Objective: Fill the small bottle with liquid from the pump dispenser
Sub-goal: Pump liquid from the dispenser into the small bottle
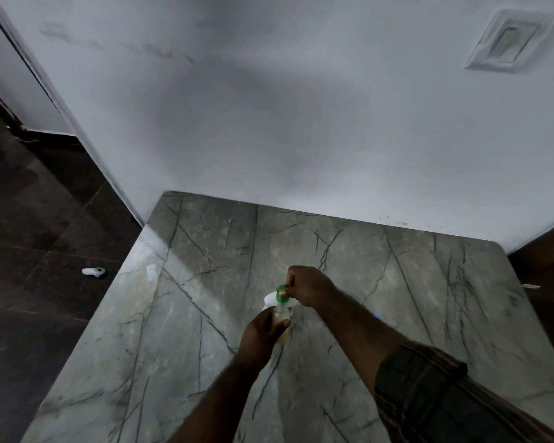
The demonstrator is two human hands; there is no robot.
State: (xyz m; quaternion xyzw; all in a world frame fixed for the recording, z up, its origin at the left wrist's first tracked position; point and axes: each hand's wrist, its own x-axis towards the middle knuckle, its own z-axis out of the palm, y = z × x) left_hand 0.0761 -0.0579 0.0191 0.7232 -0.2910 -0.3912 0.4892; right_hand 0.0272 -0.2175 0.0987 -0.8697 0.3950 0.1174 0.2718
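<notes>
Your left grip (260, 330) clasps the small bottle (281, 315), right grip (308, 285) pinches the green pump head (281, 290); misalignment would likely spill liquid.

A grey-green polished marble tabletop with dark veins (397, 282) stands with its far edge against a plain white painted wall (269, 107), which carries grey smudges, a broad soft shadow and a white rectangular switch plate (509, 39) at upper right. To the left lies a dark brown tiled floor (29, 238), dimly lit, with a small white object (93, 271) on it near the table's left edge.
</notes>
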